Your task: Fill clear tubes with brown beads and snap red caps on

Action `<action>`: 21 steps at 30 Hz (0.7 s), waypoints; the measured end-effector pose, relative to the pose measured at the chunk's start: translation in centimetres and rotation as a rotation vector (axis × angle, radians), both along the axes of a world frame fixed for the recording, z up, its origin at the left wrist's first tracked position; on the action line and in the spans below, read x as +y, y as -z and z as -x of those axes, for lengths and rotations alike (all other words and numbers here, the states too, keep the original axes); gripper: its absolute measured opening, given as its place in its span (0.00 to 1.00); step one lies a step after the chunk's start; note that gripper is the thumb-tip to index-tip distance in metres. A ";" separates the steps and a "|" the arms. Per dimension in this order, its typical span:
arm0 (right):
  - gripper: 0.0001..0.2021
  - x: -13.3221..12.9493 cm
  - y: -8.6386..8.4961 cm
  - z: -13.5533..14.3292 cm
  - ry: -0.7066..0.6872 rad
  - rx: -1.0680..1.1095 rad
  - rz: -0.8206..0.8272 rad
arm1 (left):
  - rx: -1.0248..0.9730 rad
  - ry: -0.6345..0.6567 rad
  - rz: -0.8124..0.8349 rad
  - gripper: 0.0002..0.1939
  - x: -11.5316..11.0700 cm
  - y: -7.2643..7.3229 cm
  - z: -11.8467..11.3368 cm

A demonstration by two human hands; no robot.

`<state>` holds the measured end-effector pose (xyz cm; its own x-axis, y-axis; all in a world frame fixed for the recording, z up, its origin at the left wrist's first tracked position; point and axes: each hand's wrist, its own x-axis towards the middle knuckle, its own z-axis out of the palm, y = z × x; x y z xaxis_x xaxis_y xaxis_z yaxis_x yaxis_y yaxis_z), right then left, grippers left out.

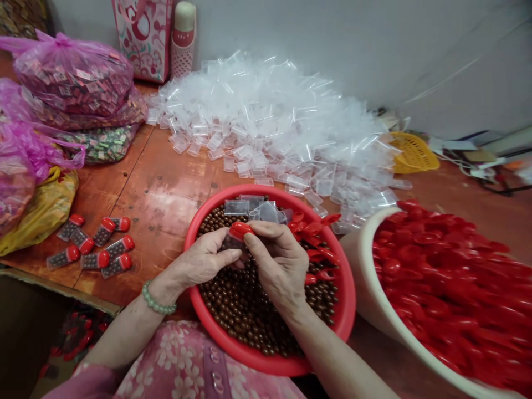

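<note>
Over a red basin [194, 316] of brown balls, my left hand [208, 257] is closed around a small clear container [233, 242] with dark contents. The fingers of my right hand [280, 257] pinch a red cap [241, 228] at the container's top end. Several clear containers [236, 208] lie on the balls at the basin's back, and red caps [318, 255] lie at its right side. Filled containers with red caps [95, 260] rest on the table at the left.
A large heap of clear containers [270, 122] covers the table's back. At the right stands a white tub [368, 266] full of red caps. Purple bags [75, 77], a yellow bag [45, 210], a bottle [183, 41] and a yellow basket [413, 152] stand around.
</note>
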<state>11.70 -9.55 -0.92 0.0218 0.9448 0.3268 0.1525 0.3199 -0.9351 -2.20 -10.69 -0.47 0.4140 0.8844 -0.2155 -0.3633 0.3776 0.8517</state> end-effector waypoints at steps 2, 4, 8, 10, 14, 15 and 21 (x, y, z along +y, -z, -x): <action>0.03 0.0 0.1 -0.1 -0.025 -0.032 -0.019 | 0.001 0.002 -0.018 0.17 -0.1 0.0 0.1; 0.02 0.0 0.2 -0.3 -0.056 -0.080 -0.044 | -0.013 -0.005 -0.024 0.19 -0.2 0.0 0.1; 0.13 0.6 0.1 -1.2 -0.189 -0.319 -0.275 | -0.068 -0.050 0.006 0.18 -0.3 0.3 0.1; 0.25 1.1 -0.2 -1.8 -0.267 -0.493 -0.410 | -0.097 -0.056 0.018 0.16 -0.3 0.4 0.1; 0.36 1.8 -1.4 -2.2 -0.301 -0.766 -0.516 | -0.204 -0.031 0.058 0.17 -0.1 0.6 0.2; 0.36 1.8 -1.7 -2.2 -0.301 -0.815 -0.528 | -0.222 -0.030 0.073 0.17 0.0 0.6 0.2; 0.30 2.0 -2.3 -1.6 -0.295 -0.952 -0.571 | -0.233 -0.051 0.104 0.16 0.2 0.6 0.2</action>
<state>13.29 -7.52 1.37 -0.6615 0.5808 0.4744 0.5682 0.8010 -0.1884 -2.37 -10.45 -1.04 0.4186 0.8834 -0.2105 -0.5658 0.4350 0.7005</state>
